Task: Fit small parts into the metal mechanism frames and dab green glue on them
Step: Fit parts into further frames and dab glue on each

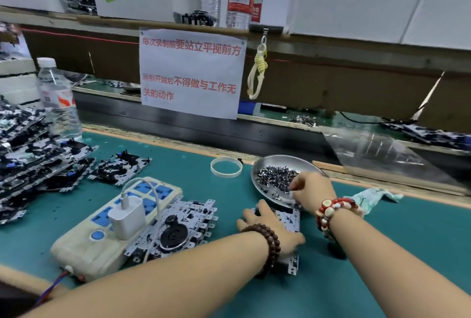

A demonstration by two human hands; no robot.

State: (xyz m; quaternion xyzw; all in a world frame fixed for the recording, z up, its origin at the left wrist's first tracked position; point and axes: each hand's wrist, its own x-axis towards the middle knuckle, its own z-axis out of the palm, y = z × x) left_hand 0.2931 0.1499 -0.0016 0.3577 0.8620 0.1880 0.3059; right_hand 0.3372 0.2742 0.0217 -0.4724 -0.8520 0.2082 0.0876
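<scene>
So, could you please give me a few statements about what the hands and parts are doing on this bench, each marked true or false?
1. The right hand reaches into the metal dish of small parts. True.
2. The left hand is lifted clear of the bench. False: it rests on a metal frame lying on the green mat.
3. A white charger is plugged into the power strip. True.
4. The white ring lies inside the dish. False: it lies on the mat, left of the dish.
5. A water bottle stands at the left, behind the stacked frames. True.
</scene>
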